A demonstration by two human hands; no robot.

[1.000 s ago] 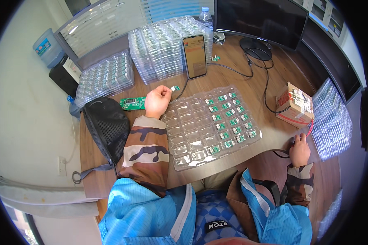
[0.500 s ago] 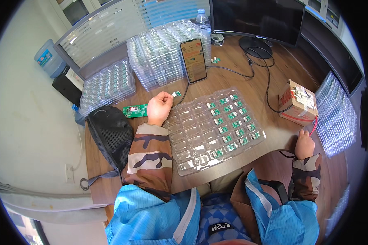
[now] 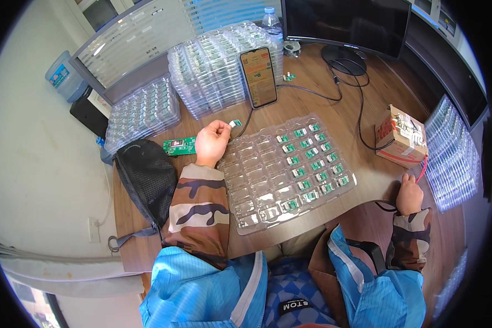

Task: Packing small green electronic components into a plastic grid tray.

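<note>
My left hand [image 3: 212, 143] is closed in a pinch beyond the left edge of a clear plastic blister tray [image 3: 255, 186]. At its fingertips is a small green circuit board [image 3: 235, 123] with a white connector. Beside that wrist lies a longer green board [image 3: 179, 146] with a small lit display. Several small green boards [image 3: 312, 153] fill pockets on the tray's right side; most left pockets hold nothing. My right hand [image 3: 409, 195] rests curled at the desk's right edge. Red wires [image 3: 423, 168] from a cardboard box [image 3: 401, 136] run down beside it; what its fingers hold is hidden.
A phone [image 3: 258, 77] leans against tall stacks of filled trays [image 3: 216, 71]. More trays stand at left [image 3: 142, 112] and right [image 3: 451, 156]. A black mesh pouch [image 3: 146, 177] lies on the left. Behind are a water bottle [image 3: 271, 23], a monitor [image 3: 344, 24] and black cables [image 3: 361, 115].
The view has shifted slightly. Both hands keep nearly the same place and pose, and the tray's contents look the same.
</note>
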